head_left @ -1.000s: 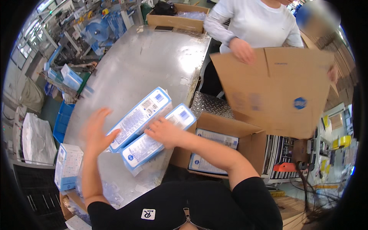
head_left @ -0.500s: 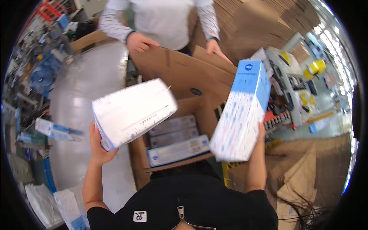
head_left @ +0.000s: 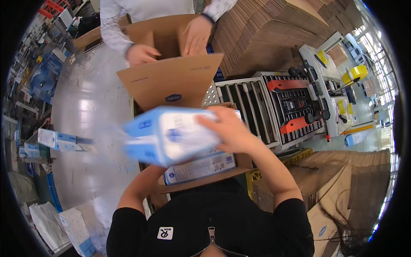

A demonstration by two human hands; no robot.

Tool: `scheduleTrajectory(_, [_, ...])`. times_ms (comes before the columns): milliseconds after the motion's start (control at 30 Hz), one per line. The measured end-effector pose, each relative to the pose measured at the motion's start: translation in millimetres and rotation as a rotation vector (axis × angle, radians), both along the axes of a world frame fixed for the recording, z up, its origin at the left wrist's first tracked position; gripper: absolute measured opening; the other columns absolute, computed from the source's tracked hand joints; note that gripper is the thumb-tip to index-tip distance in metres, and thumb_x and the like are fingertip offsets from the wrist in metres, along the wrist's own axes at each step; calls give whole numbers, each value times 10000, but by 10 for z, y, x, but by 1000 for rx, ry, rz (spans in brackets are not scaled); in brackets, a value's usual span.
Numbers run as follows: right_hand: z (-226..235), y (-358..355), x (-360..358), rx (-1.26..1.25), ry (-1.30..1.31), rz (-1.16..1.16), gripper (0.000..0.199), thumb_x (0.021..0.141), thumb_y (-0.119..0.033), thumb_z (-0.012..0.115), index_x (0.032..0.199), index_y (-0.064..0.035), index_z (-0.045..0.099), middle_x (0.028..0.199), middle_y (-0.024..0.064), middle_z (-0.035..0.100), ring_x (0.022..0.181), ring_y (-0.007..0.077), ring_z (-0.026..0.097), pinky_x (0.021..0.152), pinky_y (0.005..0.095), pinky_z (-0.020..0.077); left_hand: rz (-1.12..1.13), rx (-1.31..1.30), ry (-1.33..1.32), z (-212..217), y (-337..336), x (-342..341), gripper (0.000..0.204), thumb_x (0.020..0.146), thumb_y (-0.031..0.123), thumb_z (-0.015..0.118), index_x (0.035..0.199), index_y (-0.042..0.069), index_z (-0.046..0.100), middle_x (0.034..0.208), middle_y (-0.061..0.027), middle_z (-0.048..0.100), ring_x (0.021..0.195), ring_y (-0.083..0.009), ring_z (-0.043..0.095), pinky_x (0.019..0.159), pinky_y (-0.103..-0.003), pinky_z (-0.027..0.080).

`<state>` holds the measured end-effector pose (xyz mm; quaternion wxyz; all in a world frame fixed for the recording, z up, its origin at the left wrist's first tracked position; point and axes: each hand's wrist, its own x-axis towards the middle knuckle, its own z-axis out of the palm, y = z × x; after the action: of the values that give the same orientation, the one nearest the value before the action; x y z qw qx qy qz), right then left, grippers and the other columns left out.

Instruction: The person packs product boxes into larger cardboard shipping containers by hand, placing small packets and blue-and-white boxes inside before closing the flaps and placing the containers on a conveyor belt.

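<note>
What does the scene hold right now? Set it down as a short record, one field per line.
Right hand: holds a motion-blurred blue-and-white box
Left hand: hidden behind that box; only the left forearm shows clearly
Below the box: open carton with a similar packed box inside
Opposite: co-worker's hands at a second carton
Left side: metal table
Right side: roller conveyor
Upper right: stacked flat cardboard
</note>
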<state>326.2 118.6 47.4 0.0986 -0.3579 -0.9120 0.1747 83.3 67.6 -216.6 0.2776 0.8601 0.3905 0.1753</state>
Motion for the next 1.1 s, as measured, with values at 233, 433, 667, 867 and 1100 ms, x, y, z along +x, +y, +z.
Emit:
scheduleTrajectory(233, [-1079, -123, 535, 9, -139, -210, 659, 734, -287, 689, 1304, -75, 438, 1229, 204, 470, 1184, 312, 432, 977, 440, 338, 795, 69, -178, 508, -420, -552, 343, 845, 187, 525, 1133, 0, 538, 1187, -180, 526, 1147, -314, 478, 984, -386, 365])
scheduleTrajectory(433, [-1011, -63, 1182, -417, -231, -727, 867, 846, -582, 431, 1386, 43, 168, 863, 251, 631, 775, 380, 633, 666, 430, 491, 916, -666, -573, -267, -519, -128, 614, 938, 265, 421, 1399, -46, 161, 1432, -200, 261, 1325, -288, 265, 1068, -337, 234])
scheduleTrajectory(667, [-1830, 136, 1063, -1046, -161, -330, 1034, 796, -469, 631, 1429, -8, -44, 1110, 179, 555, 947, 207, 562, 834, 348, 424, 1175, -641, -178, -422, -387, -657, 587, 947, 382, 315, 1335, -58, 326, 1359, -238, 380, 1282, -310, 357, 1053, -366, 281])
scheduleTrajectory(867, [-1117, -359, 1255, -1108, -472, 178, 996, 680, -377, 765, 1427, -103, 166, 1402, 170, 317, 1291, 286, 308, 1036, 392, 277, 103, -131, -34, 1300, 173, 40, 443, 805, 227, 524, 1169, -25, 516, 1286, -189, 471, 1175, -328, 465, 1004, -407, 347])
scheduleTrajectory(1100, [-2147, -235, 1268, -394, -148, -1085, 1358, 467, -452, 857, 1446, -125, -25, 1415, 281, 221, 1283, 409, 308, 1007, 465, 338, 248, 407, -24, 1875, 1446, 602, 213, 766, 194, 616, 923, 55, 581, 906, -114, 624, 829, -293, 584, 708, -404, 446])
